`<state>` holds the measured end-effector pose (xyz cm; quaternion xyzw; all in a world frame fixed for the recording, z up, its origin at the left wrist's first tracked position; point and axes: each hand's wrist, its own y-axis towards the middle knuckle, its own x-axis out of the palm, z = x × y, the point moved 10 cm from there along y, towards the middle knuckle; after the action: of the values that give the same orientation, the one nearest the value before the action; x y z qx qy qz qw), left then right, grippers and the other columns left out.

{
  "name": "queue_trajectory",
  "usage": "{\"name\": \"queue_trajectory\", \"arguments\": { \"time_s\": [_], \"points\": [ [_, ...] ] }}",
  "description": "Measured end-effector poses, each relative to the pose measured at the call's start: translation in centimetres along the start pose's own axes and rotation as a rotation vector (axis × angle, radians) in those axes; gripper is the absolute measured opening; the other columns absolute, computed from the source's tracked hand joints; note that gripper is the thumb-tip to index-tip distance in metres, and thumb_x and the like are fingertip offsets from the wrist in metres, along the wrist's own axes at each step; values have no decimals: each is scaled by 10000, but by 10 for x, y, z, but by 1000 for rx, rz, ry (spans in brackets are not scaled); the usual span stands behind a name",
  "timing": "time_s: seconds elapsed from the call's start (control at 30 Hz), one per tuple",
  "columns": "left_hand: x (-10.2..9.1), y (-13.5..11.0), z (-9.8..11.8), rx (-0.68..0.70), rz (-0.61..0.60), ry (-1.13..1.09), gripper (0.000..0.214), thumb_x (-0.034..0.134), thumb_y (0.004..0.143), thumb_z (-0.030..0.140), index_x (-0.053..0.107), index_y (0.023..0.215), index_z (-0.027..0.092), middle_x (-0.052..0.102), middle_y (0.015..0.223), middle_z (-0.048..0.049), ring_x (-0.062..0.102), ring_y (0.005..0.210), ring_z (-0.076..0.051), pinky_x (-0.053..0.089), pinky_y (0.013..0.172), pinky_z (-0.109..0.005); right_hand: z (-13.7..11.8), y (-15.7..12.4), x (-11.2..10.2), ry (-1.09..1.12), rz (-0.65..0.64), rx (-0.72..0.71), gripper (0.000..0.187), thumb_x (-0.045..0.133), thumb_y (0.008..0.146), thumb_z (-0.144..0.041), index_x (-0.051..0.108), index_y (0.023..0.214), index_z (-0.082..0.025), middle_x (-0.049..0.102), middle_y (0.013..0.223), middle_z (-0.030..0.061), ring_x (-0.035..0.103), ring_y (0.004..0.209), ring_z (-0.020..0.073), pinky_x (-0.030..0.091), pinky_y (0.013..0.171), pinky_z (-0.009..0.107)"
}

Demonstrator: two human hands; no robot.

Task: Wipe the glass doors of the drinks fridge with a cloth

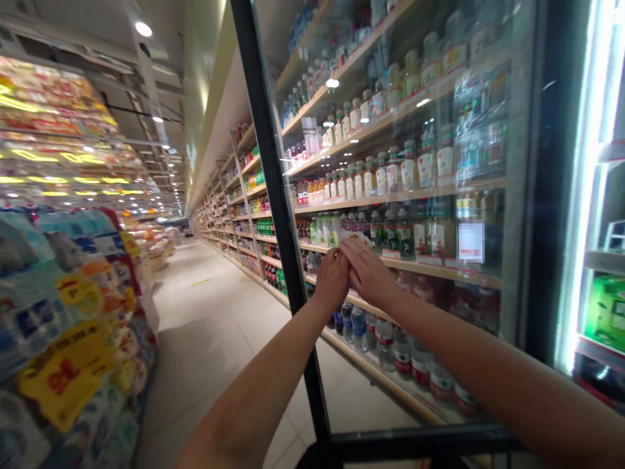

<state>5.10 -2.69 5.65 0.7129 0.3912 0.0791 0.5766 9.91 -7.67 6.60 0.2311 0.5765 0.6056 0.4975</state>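
A black-framed glass door (469, 326) stands swung open in front of me. Both my arms reach out to its pane near the left part of the frame. My left hand (333, 277) is closed, its fingers curled close to the glass; what they hold, if anything, is hidden. My right hand (367, 270) touches it from the right, with its fingers stretched out and lying flat over the left fingertips. A small whitish patch (360, 239) shows just beyond the right fingers; I cannot tell whether it is a cloth or a reflection.
Through the glass, slanting shelves (390, 195) carry rows of drink bottles (366, 176). An aisle floor (205, 326) runs away at left. A stack of packaged goods (73, 280) with a yellow sign (68, 378) borders it. A lit cooler interior (605, 306) is at right.
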Motion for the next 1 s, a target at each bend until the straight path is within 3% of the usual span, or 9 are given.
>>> {"name": "queue_trajectory", "arguments": {
  "time_s": [0.13, 0.27, 0.4, 0.5, 0.6, 0.7, 0.8, 0.9, 1.0],
  "points": [
    [-17, -12, -14, -166, 146, -139, 572, 461, 950, 100, 317, 1497, 182, 587, 1345, -160, 581, 1236, -247, 530, 1050, -442, 1, -16, 13, 14, -31, 159, 606, 366, 973, -163, 333, 1569, -61, 405, 1588, 192, 318, 1523, 250, 350, 1251, 504],
    [-25, 4, -25, -76, 151, -191, 446, 479, 932, 99, 430, 1369, 174, 608, 1281, -171, 577, 1252, -271, 510, 1067, -502, 16, -10, 12, -63, -103, 182, 548, 424, 986, -208, 438, 1531, -154, 388, 1607, 162, 251, 1548, 309, 315, 1234, 598],
    [-17, 10, -18, 26, 71, -185, 396, 497, 952, 135, 464, 1341, 198, 628, 1260, -159, 599, 1233, -271, 517, 1056, -514, 37, -7, 4, -34, 4, 284, 543, 471, 963, -205, 472, 1504, -156, 319, 1637, 179, 179, 1569, 307, 322, 1230, 593],
    [-12, -3, -1, 114, 7, -190, 457, 490, 945, 150, 427, 1398, 163, 622, 1287, -182, 608, 1235, -273, 548, 1022, -491, 39, -12, 7, -4, -22, 223, 535, 442, 931, -105, 526, 1458, -144, 413, 1589, 175, 249, 1552, 278, 355, 1223, 562],
    [-21, -7, 11, 233, -45, -202, 512, 517, 927, 193, 419, 1427, 148, 620, 1324, -186, 587, 1274, -272, 531, 1051, -476, 44, -6, -2, -69, -105, 74, 464, 456, 944, -88, 618, 1370, -175, 541, 1500, 146, 379, 1494, 259, 384, 1209, 528],
    [-43, 21, 1, 243, 10, -134, 473, 486, 959, 219, 453, 1427, 165, 581, 1418, -172, 522, 1358, -267, 449, 1132, -495, 62, 11, -28, -169, -61, 50, 397, 479, 963, -120, 664, 1307, -186, 556, 1491, 125, 396, 1481, 256, 368, 1220, 511],
    [-64, 68, -26, 88, 146, 8, 438, 429, 1004, 236, 478, 1431, 150, 529, 1497, -160, 434, 1443, -268, 364, 1194, -491, 67, 16, -36, -214, -22, 89, 432, 483, 944, -118, 630, 1350, -140, 455, 1565, 164, 303, 1526, 273, 341, 1237, 510],
    [-65, 106, -43, -7, 175, 120, 498, 426, 1014, 262, 430, 1504, 172, 426, 1594, -128, 317, 1518, -280, 269, 1239, -525, 53, 6, -22, -236, -79, 71, 504, 563, 936, -241, 558, 1422, -107, 350, 1613, 214, 221, 1549, 338, 326, 1225, 572],
    [-55, 126, -52, -31, 138, 173, 549, 454, 1017, 302, 389, 1550, 189, 354, 1636, -110, 236, 1549, -303, 182, 1260, -572, 46, 3, -17, -274, -142, -1, 433, 554, 967, -295, 591, 1383, -181, 425, 1582, 163, 326, 1498, 335, 300, 1223, 601]
  ]
}}
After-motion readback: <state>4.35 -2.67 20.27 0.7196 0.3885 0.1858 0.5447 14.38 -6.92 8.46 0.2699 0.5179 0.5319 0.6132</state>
